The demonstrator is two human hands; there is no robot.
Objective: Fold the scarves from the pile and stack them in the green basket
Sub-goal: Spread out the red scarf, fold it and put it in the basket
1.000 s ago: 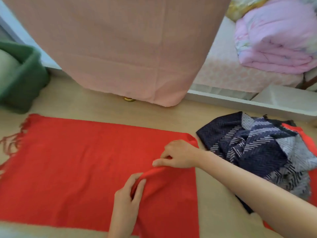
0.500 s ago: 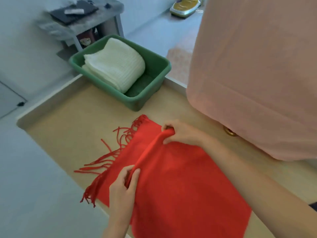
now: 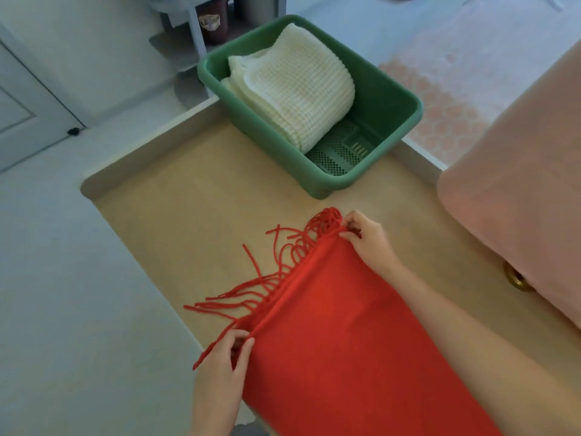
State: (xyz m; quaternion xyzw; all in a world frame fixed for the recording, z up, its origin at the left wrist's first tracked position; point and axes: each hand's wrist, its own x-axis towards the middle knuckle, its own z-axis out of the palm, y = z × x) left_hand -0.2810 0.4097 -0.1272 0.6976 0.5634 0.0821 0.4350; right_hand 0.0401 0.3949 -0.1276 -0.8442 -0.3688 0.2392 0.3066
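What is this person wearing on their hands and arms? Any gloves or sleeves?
Nothing that shows. The left hand and right hand are bare, with no gloves, rings or watch visible. The forearms are uncovered, and no sleeve comes into view.

Red fringed scarf (image 3: pixel 345 335) flat (cream one (image 3: pixel 292 89) in green basket (image 3: pixel 405 121))
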